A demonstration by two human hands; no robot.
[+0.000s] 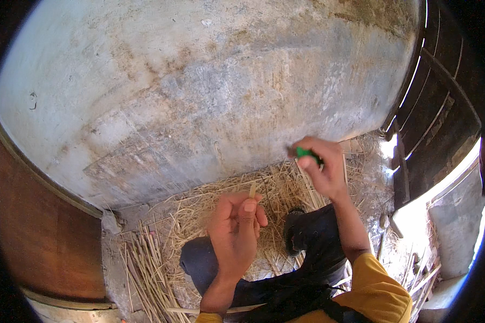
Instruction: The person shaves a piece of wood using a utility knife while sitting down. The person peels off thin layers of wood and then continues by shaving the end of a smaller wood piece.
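Between the thumb and curled fingers of my left hand point(234, 231) is a thin pale bamboo strip point(253, 189), its short end poking up past the fingertips. The rest of the strip is hidden by the hand. Farther right and higher, my right hand point(324, 167) is closed round a green-handled tool point(308, 155). A dark, blurred end of that tool juts out to the left, too smeared to tell its shape. The two hands are apart, and the tool does not touch the strip.
Straw-like shavings point(275, 185) cover the floor around my bent legs point(318, 231). A bundle of long thin sticks point(151, 269) lies at the lower left. Ahead rises a stained plaster wall point(242, 107); a brown panel point(43, 226) stands left, dark wooden boards point(436, 107) right.
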